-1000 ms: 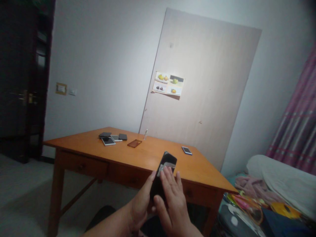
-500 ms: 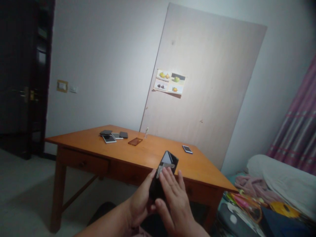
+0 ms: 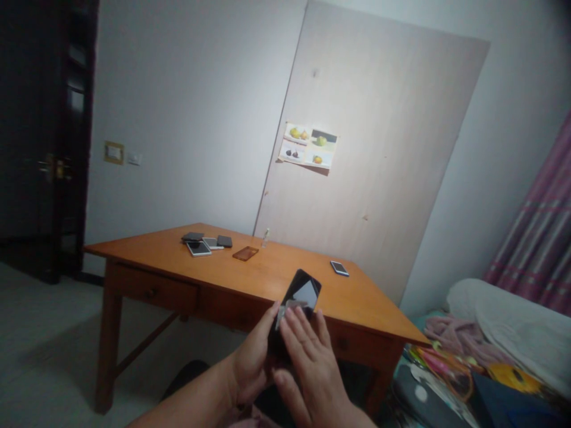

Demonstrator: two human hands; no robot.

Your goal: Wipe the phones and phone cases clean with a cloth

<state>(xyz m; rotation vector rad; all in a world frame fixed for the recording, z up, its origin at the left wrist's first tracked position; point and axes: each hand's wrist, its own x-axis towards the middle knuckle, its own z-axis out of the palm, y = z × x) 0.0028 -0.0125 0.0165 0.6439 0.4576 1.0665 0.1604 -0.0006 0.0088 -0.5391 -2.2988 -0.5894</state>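
Observation:
A black smartphone (image 3: 303, 290) is tilted upright before me, its glossy screen catching a pale reflection. My left hand (image 3: 254, 359) grips it from the left side, thumb along the edge. Across the screen lies my right hand (image 3: 310, 359), fingers stretched out, pressing a thin greyish-white wipe (image 3: 282, 315) against the glass. The fingers cover part of the wipe and the phone's lower half.
Beyond my hands stands a wooden table (image 3: 285, 279). On it lie several phones or tablets (image 3: 198, 248), a brown phone case (image 3: 245, 254), a small clear bottle (image 3: 266, 238) and another phone (image 3: 339, 268). Cluttered bedding (image 3: 459, 339) is at right.
My right fingers and the wipe have slid down and left over the screen, baring more of its upper part. My left hand keeps its grip on the phone.

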